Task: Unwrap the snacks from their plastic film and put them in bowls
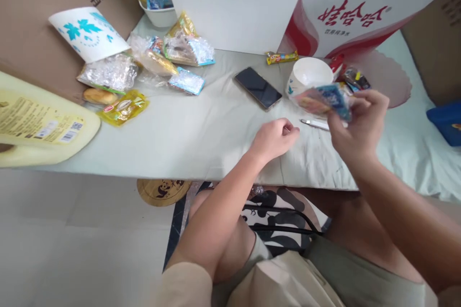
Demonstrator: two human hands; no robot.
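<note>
My right hand (363, 127) grips a small snack packet (326, 100), blue at one end with a clear, pinkish part, held up in front of a white paper bowl (312, 73). The packet is a little blurred. Below it a white pen-like utility knife (315, 124) lies on the cloth, partly covered by the right hand. My left hand (275, 139) rests over the cloth to the left of the knife, its fingers curled closed; whether they hold anything is hidden. A dark-screened phone (258, 87) lies beyond the left hand.
Several wrapped snacks (189, 50) and a tipped paper bowl (88, 33) lie at the left, near a yellow jug (46, 120). A yellow snack bar (282, 57) lies by the white carton (360, 14). A pink scalloped plate (391, 79) is at right.
</note>
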